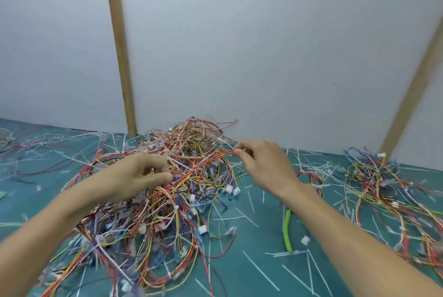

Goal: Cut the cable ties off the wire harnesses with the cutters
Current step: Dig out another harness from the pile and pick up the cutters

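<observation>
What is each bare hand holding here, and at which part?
The right hand pinches a red wire strand at its raised end, between thumb and forefinger. The left hand grips wires on top of the tangled multicoloured wire harness pile. Neither holds cutters.

Green-handled cutters (287,232) on teal table mat (251,260): upper part hidden under right forearm, cutting end not visible. Left hand (141,174) fingertips buried in big tangled pile of coloured wire harnesses (182,176); what exactly they hold, cannot tell. Right hand (263,162) pinches red wire bundle (215,156); tie at pinch point too small to tell. Smaller heap of coloured harnesses at right (393,191) blurred, cut by picture edge. Wires at far left (9,140) blurred, cut off. Both forearms cut by bottom edge.
</observation>
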### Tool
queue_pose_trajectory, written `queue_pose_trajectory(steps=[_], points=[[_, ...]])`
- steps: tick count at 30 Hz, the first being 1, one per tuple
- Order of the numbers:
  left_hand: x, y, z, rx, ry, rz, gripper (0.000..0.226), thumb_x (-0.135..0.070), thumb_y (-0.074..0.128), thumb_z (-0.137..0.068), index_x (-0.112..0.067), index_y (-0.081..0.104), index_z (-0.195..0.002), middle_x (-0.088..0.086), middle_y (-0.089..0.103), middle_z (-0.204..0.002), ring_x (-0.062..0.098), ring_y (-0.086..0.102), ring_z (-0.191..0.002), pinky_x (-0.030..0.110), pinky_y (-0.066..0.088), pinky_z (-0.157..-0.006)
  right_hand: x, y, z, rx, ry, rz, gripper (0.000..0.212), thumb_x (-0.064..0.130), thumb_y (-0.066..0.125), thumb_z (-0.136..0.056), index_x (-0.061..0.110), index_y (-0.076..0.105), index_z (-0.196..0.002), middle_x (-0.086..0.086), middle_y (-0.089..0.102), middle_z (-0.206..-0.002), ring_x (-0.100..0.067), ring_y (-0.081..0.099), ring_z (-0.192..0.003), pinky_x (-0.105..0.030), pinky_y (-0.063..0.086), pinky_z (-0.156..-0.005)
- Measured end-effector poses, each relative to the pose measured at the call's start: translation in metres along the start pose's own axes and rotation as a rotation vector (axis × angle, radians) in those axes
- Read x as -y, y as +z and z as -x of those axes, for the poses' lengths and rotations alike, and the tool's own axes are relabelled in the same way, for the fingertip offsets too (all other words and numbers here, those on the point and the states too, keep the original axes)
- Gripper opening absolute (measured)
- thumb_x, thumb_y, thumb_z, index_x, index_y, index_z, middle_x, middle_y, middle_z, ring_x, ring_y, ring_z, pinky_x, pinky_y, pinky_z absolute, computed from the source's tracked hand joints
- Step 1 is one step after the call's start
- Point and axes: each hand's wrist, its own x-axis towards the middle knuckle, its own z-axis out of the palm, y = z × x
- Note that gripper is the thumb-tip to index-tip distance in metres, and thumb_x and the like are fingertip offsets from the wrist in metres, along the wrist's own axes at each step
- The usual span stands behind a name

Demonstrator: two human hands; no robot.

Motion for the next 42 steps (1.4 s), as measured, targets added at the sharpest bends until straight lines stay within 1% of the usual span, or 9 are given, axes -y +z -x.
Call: queue_pose_trajectory(steps=[8, 11, 16, 20, 28, 32, 36, 40, 42], points=[[-0.001, -0.009, 0.005, 0.058, -0.029, -0.072, 0.007, -0.038, 0.075, -0.088, -0.041, 0.069, -0.09, -0.02, 0.066, -0.087, -0.001, 0.062, -0.076, 0.018, 0.047, -0.072, 0.012, -0.006, 0.003, -0.19, -0.024, 0.083, 0.016, 0.032, 0.056, -0.105, 0.025, 0.069, -0.1, 0.006, 0.071, -0.084, -0.024, 0.063, -0.079, -0.035, 0.044, -0.064], [0.0, -0.007, 0.015, -0.051, -0.087, -0.301, 0.013, -0.053, 0.071, -0.085, -0.044, 0.069, -0.094, -0.027, 0.067, -0.096, 0.002, 0.066, -0.089, 0.03, 0.052, -0.083, 0.013, -0.014, 0.005, -0.271, -0.113, 0.068, 0.012, 0.03, 0.058, -0.104, 0.026, 0.07, -0.1, 0.016, 0.062, -0.08, -0.011, 0.053, -0.07, -0.032, 0.036, -0.061], [-0.022, -0.002, 0.011, -0.396, 0.09, -0.486, 0.013, -0.059, 0.069, -0.083, -0.046, 0.071, -0.085, -0.027, 0.063, -0.077, -0.008, 0.047, -0.08, 0.03, 0.032, -0.075, 0.021, -0.017, 0.004, -0.148, -0.208, -0.018, 0.01, 0.029, 0.061, -0.103, 0.029, 0.071, -0.102, 0.029, 0.05, -0.066, 0.006, 0.049, -0.061, -0.025, 0.034, -0.059], [-0.032, 0.007, -0.001, -0.328, 0.088, -0.555, 0.014, -0.051, 0.068, -0.088, -0.038, 0.073, -0.089, -0.025, 0.064, -0.075, -0.002, 0.059, -0.076, 0.017, 0.033, -0.063, 0.02, -0.017, 0.008, -0.102, -0.182, -0.004, 0.011, 0.031, 0.06, -0.103, 0.031, 0.071, -0.104, 0.031, 0.052, -0.069, 0.006, 0.05, -0.065, -0.023, 0.035, -0.06], [-0.023, 0.018, -0.013, -0.456, 0.064, -0.469, 0.004, -0.033, 0.064, -0.096, -0.032, 0.067, -0.095, -0.019, 0.058, -0.07, 0.008, 0.053, -0.066, 0.03, 0.043, -0.066, 0.022, -0.011, 0.019, 0.136, -0.247, 0.029, 0.014, 0.029, 0.059, -0.103, 0.034, 0.072, -0.108, 0.016, 0.068, -0.101, -0.011, 0.061, -0.098, -0.04, 0.052, -0.081], [-0.024, 0.018, -0.02, -0.486, -0.104, -0.265, 0.009, -0.042, 0.059, -0.099, -0.042, 0.068, -0.102, -0.017, 0.064, -0.075, 0.008, 0.06, -0.072, 0.035, 0.055, -0.07, 0.017, -0.014, 0.021, 0.144, -0.318, -0.119, 0.016, 0.021, 0.063, -0.101, 0.021, 0.077, -0.109, 0.011, 0.067, -0.098, -0.013, 0.056, -0.095, -0.039, 0.047, -0.086], [-0.024, 0.023, -0.019, -0.405, 0.025, -0.437, 0.022, -0.03, 0.05, -0.104, -0.037, 0.066, -0.117, -0.014, 0.067, -0.098, 0.018, 0.064, -0.099, 0.034, 0.048, -0.074, 0.013, -0.021, 0.021, 0.221, -0.369, 0.017, 0.018, 0.027, 0.065, -0.101, 0.026, 0.079, -0.112, 0.013, 0.065, -0.096, -0.015, 0.055, -0.092, -0.042, 0.044, -0.085], [-0.025, 0.021, -0.016, -0.323, 0.179, -0.482, 0.014, -0.029, 0.057, -0.1, -0.031, 0.071, -0.099, -0.011, 0.051, -0.092, 0.015, 0.05, -0.091, 0.036, 0.037, -0.075, 0.018, -0.033, 0.013, -0.163, -0.06, 0.208, 0.023, 0.022, 0.064, -0.099, 0.032, 0.074, -0.118, 0.008, 0.067, -0.115, -0.018, 0.052, -0.114, -0.037, 0.038, -0.096], [-0.027, 0.018, -0.018, -0.289, 0.186, -0.401, 0.014, -0.028, 0.058, -0.1, -0.029, 0.072, -0.097, -0.012, 0.053, -0.09, 0.013, 0.051, -0.088, 0.036, 0.038, -0.076, 0.038, -0.021, 0.022, -0.434, -0.129, 0.063, 0.012, 0.021, 0.067, -0.094, 0.027, 0.075, -0.101, 0.011, 0.066, -0.096, -0.012, 0.057, -0.094, -0.028, 0.041, -0.082]])
